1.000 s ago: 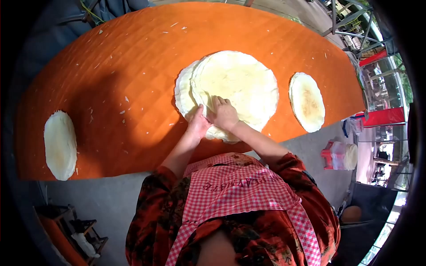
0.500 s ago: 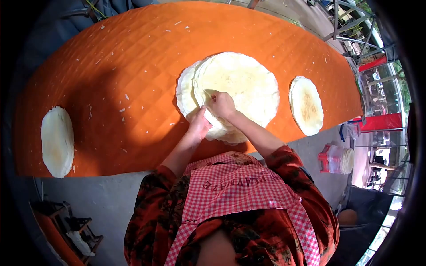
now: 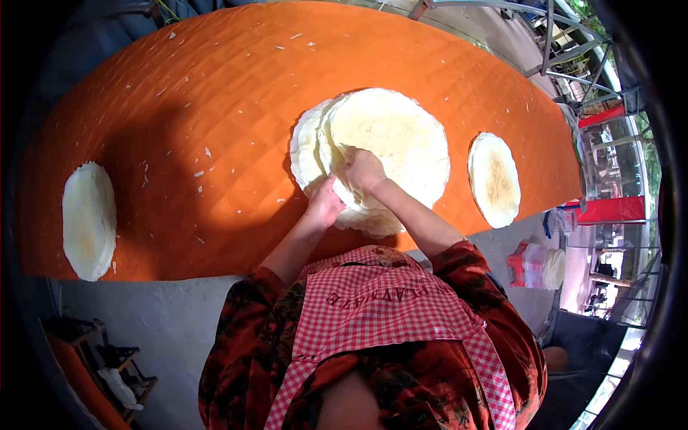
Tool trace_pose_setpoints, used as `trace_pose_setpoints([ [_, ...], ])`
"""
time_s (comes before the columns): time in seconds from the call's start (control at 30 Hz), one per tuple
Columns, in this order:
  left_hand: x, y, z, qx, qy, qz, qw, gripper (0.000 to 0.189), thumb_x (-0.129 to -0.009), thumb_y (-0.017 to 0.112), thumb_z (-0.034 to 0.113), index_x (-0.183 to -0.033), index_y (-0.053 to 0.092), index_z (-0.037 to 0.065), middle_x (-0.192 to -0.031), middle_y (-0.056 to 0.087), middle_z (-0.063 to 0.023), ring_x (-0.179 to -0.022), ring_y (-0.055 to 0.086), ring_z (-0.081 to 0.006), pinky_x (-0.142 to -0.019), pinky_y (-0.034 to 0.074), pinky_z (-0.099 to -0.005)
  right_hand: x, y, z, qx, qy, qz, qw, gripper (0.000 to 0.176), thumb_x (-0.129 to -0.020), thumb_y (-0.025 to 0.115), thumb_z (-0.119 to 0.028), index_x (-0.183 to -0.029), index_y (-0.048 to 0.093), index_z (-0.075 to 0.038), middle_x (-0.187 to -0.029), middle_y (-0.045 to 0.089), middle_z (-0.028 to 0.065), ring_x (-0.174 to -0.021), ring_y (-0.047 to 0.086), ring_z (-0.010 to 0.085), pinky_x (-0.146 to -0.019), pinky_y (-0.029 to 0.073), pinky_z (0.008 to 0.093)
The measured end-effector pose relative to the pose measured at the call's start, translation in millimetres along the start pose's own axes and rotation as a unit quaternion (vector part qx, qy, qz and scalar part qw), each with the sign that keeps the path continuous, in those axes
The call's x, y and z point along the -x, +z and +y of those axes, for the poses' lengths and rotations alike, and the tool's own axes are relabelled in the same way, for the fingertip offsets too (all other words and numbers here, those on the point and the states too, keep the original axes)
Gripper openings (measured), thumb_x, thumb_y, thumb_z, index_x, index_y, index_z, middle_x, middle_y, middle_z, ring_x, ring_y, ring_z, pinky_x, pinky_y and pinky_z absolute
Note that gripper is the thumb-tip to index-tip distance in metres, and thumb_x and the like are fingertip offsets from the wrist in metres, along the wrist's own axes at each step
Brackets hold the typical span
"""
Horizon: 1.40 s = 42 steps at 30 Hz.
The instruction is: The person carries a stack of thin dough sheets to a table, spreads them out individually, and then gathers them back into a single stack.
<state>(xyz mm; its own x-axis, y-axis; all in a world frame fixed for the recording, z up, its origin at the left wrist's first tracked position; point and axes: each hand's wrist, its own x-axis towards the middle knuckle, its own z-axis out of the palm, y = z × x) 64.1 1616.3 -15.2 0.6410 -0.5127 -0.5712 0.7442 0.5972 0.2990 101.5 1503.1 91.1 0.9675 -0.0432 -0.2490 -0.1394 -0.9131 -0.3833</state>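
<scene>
Orange table [image 3: 215,107], outdoors, strong sun. Stack [image 3: 304,154] of round sheets lay straight ahead of you; round, so no long axis. Your right hand [image 3: 364,170] was clenched on the top sheet [image 3: 394,136] at its near-left rim. Your left hand [image 3: 326,204] lay against the stack's near edge, grip unreadable. Fingertips hidden; sheet count unclear.

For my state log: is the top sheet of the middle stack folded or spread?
Spread: the top sheet shows its full round outline on the stack; the right hand pinches its near edge.
</scene>
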Motion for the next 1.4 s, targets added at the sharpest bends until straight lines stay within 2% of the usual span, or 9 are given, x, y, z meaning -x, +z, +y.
trace_pose_setpoints([
  [0.3,-17.1,-20.3,-12.0,0.039,0.01,-0.031,0.999,0.032,-0.097,0.042,0.033,-0.121,0.045,0.012,-0.12,0.056,-0.0067,-0.11,0.054,-0.0246,-0.092,0.041,-0.0492,-4.0,20.1,-8.5,0.07,-0.099,0.036,0.992,0.029,-0.074,0.062,-0.019,-0.096,0.061,0.0,-0.083,0.065,0.0241,-0.08,0.064,0.0392,-0.074,0.051,0.0437],
  [0.47,-0.3,-2.8,-0.1,-0.006,0.004,0.002,1.0,0.039,-0.097,0.044,0.037,-0.125,0.045,0.01,-0.125,0.055,-0.0088,-0.114,0.053,-0.0264,-0.094,0.043,-0.0505,-18.2,10.8,28.1,-0.086,-0.049,0.073,0.992,0.017,-0.073,0.059,-0.01,-0.087,0.064,-0.001,-0.079,0.063,0.0245,-0.077,0.063,0.0395,-0.073,0.05,0.04],
  [0.57,-0.2,0.5,-0.2,0.051,0.003,-0.043,0.998,0.046,-0.096,0.046,0.04,-0.131,0.042,0.01,-0.128,0.053,-0.0094,-0.117,0.051,-0.0277,-0.096,0.04,-0.053,-34.5,-5.2,63.9,-0.09,-0.057,0.091,0.99,0.023,-0.074,0.058,-0.009,-0.094,0.066,-0.004,-0.078,0.065,0.0211,-0.08,0.066,0.0292,-0.075,0.049,0.0376],
  [0.67,-10.5,-0.3,-4.9,-0.059,0.042,0.055,0.996,0.053,-0.093,0.053,0.04,-0.134,0.039,0.009,-0.127,0.053,-0.01,-0.116,0.051,-0.0301,-0.096,0.038,-0.0551,-74.0,-72.4,99.3,-0.066,-0.024,0.073,0.995,0.028,-0.074,0.054,-0.011,-0.097,0.069,-0.007,-0.091,0.067,0.0197,-0.087,0.064,0.0337,-0.077,0.051,0.0366],
  [0.77,-1.0,13.2,-3.3,-0.084,0.057,0.116,0.988,0.048,-0.092,0.057,0.037,-0.127,0.044,0.008,-0.117,0.057,-0.0085,-0.106,0.056,-0.0267,-0.085,0.045,-0.0509,-20.0,-180.1,35.1,0.149,-0.054,0.268,0.95,0.024,-0.073,0.055,-0.014,-0.091,0.07,-0.011,-0.084,0.068,0.0146,-0.077,0.065,0.0334,-0.07,0.052,0.0424],
  [0.83,0.7,13.4,-2.5,-0.076,0.054,0.105,0.99,0.041,-0.093,0.056,0.035,-0.123,0.048,0.009,-0.111,0.059,-0.0073,-0.1,0.059,-0.0237,-0.078,0.048,-0.048,20.8,-204.7,-9.3,0.208,-0.074,0.262,0.939,0.027,-0.073,0.054,-0.012,-0.095,0.07,-0.012,-0.087,0.068,0.0151,-0.077,0.064,0.0341,-0.067,0.051,0.0428],
  [1.0,2.9,20.1,-1.1,-0.029,0.055,0.092,0.994,0.021,-0.094,0.054,0.024,-0.111,0.051,0.011,-0.1,0.057,-0.005,-0.082,0.056,-0.0208,-0.065,0.045,-0.042,-3.1,-82.8,2.1,0.26,-0.133,0.106,0.95,0.019,-0.071,0.054,-0.008,-0.086,0.065,-0.004,-0.079,0.065,0.0187,-0.068,0.064,0.0353,-0.065,0.051,0.045],
  [1.13,0.1,10.8,1.0,-0.066,0.045,0.104,0.991,0.015,-0.092,0.055,0.016,-0.106,0.052,0.011,-0.088,0.057,-0.0047,-0.07,0.054,-0.0182,-0.06,0.044,-0.0379,-6.2,9.0,10.5,0.124,-0.126,0.076,0.981,0.021,-0.082,0.052,-0.016,-0.095,0.063,-0.004,-0.083,0.067,0.0177,-0.075,0.065,0.0339,-0.069,0.052,0.0423],
  [1.4,-2.5,9.3,-1.2,-0.057,0.05,0.093,0.993,0.019,-0.089,0.055,0.01,-0.108,0.051,0.01,-0.093,0.061,-0.0054,-0.077,0.059,-0.0191,-0.06,0.046,-0.0368,0.9,21.0,10.3,0.088,-0.054,0.013,0.995,0.037,-0.087,0.051,-0.022,-0.116,0.053,0.0,-0.093,0.067,0.0195,-0.086,0.065,0.0342,-0.077,0.052,0.0415],
])
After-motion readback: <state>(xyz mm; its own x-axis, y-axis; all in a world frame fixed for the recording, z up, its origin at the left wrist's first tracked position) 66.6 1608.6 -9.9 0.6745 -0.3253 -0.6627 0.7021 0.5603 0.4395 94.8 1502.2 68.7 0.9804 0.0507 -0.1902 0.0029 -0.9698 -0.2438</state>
